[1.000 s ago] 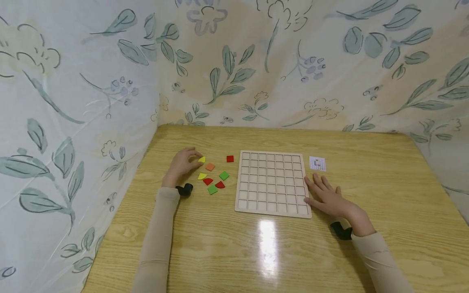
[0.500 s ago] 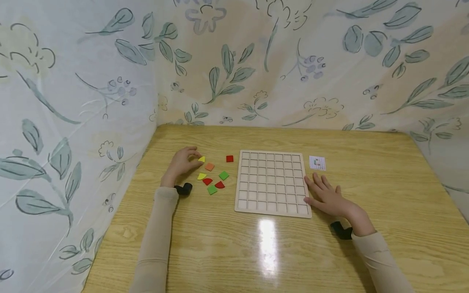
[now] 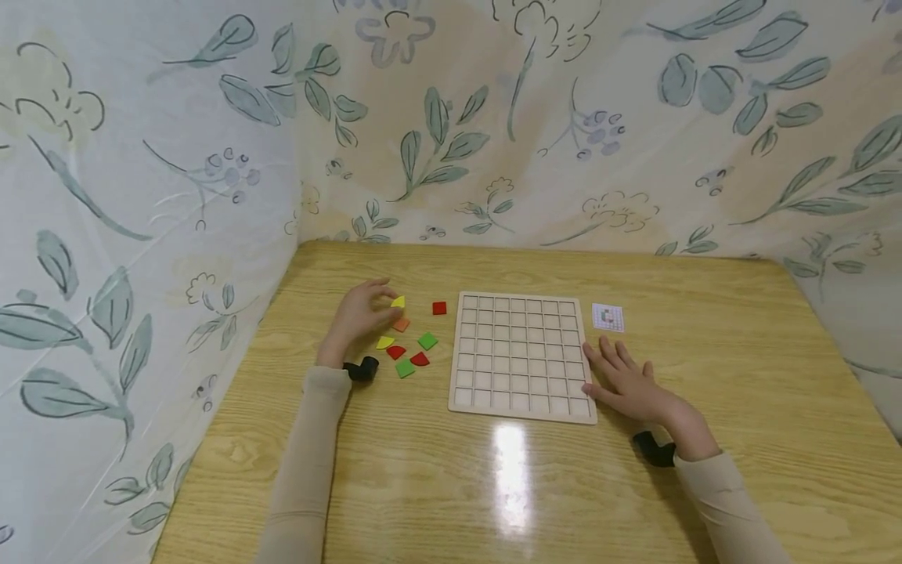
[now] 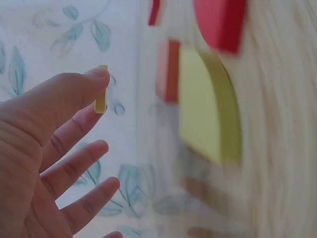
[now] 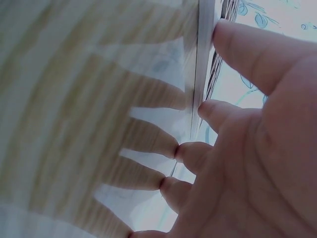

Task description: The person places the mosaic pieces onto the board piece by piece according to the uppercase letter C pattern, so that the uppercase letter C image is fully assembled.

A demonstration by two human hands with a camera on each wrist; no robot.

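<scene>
My left hand (image 3: 358, 315) pinches a yellow quarter-circle tile (image 4: 100, 102) between thumb and index finger, raised off the table; its other fingers are spread. Below and around it lie an orange square tile (image 3: 401, 324), a second yellow quarter-circle tile (image 4: 198, 101), red quarter-circle tiles (image 3: 396, 352), green square tiles (image 3: 427, 341) and a red square tile (image 3: 439, 308). At the right edge of the pale wooden grid board (image 3: 520, 357), my right hand (image 3: 630, 392) rests with fingers spread. Its thumb and index fingertips touch the board's side, and other fingertips meet the tabletop in the right wrist view.
A small printed pattern card (image 3: 607, 317) lies just beyond the board's far right corner. Floral fabric (image 3: 451, 125) hangs along the back and left of the glossy wooden table (image 3: 416, 486). Black wrist mounts (image 3: 362, 369) sit at both wrists.
The left hand has lifted the yellow quarter-circle tile and shifted slightly right, now partly over the orange tile. The right hand keeps its place at the board; the head view has tilted slightly.
</scene>
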